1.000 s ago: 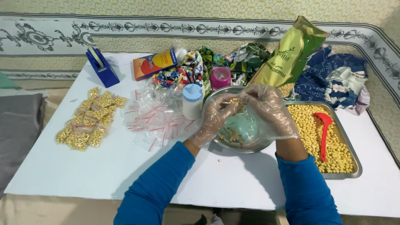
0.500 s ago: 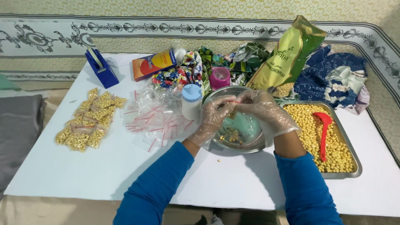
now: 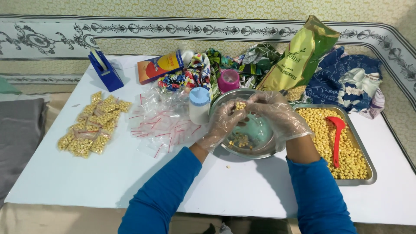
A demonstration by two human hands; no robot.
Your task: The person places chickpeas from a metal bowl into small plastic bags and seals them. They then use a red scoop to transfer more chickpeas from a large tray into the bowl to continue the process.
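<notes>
Your gloved left hand (image 3: pixel 225 123) and right hand (image 3: pixel 277 113) pinched a small clear chickpea-filled bag (image 3: pixel 239 105) together above the round steel bowl (image 3: pixel 260 149).

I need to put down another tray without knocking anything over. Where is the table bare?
Bare white table runs along the near edge, below the filled packets and the empty bags, and between the two sleeves below the steel bowl. The far side is crowded: tape dispenser, box, jars, cloths. The chickpea tray fills the right.
</notes>
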